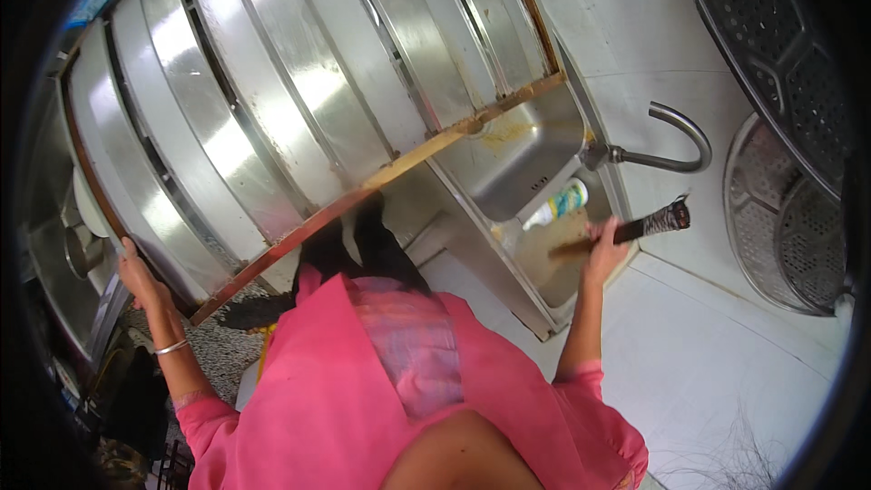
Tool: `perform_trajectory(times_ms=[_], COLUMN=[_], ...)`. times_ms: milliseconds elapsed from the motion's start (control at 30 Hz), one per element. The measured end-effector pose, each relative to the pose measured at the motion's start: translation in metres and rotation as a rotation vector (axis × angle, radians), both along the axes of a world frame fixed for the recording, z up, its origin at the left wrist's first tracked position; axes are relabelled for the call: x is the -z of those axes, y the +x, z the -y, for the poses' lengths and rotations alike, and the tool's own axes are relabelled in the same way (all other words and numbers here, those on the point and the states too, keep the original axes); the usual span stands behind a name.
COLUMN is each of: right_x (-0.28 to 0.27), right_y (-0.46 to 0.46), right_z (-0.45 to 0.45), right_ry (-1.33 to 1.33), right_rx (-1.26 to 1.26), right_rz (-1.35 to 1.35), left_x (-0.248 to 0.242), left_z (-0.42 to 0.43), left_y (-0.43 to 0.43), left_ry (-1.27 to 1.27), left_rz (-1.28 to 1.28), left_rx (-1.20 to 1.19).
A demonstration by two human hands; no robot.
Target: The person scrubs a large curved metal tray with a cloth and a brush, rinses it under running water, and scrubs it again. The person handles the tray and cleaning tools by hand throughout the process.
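A large panel of shiny metal slats in a wooden frame (272, 82) tilts across the space before me, over part of the sink. My left hand (141, 279) grips the frame's near left edge. In my right hand (604, 252), above the sink's near section, is a dark stick-like tool (643, 226). One end looks wrapped and the other is brown and blurred; its exact kind cannot be told. Beside that hand, a white bottle with a green and yellow label (561, 203) lies in the steel sink (524, 150).
A curved metal faucet (701, 150) projects by the wall. Perforated metal strainers (776, 218) hang at the right, with a large dark one (762, 34) above. Steel vessels (75, 252) stand beyond the panel's left edge. White tiles (708, 327) line the right side.
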State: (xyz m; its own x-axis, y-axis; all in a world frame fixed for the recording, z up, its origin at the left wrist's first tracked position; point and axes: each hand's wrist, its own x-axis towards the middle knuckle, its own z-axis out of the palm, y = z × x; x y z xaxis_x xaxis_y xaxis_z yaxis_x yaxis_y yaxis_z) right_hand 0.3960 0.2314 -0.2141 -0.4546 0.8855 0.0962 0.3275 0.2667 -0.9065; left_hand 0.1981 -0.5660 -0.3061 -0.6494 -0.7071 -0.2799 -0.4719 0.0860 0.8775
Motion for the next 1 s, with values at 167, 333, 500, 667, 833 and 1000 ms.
perform_trajectory(times_ms=[167,333,500,667,833,1000], right_x=[-0.075,-0.11,-0.047,-0.025,0.004,-0.03], right_y=[-0.161,-0.313,-0.382,-0.389,-0.372,-0.408], right_z=[0.1,0.165,0.194,0.185,0.152,0.147], right_ry=[-0.138,-0.255,-0.114,-0.228,-0.486,-0.582], right_rx=[-0.328,-0.643,-0.735,-0.755,-0.76,-0.958], right_rz=[-0.117,-0.372,-0.331,-0.13,-0.049,-0.359], left_x=[-0.015,-0.02,-0.016,-0.024,-0.017,-0.018], left_z=[-0.023,-0.026,-0.02,-0.026,-0.026,-0.04], left_y=[-0.002,0.0,0.005,0.01,0.013,0.008], left_ry=[0.018,0.051,0.074,-0.131,-0.247,-0.298], left_rz=[0.029,0.079,0.122,0.203,0.123,0.113], left_rx=[-0.072,-0.106,-0.167,-0.136,-0.157,-0.145])
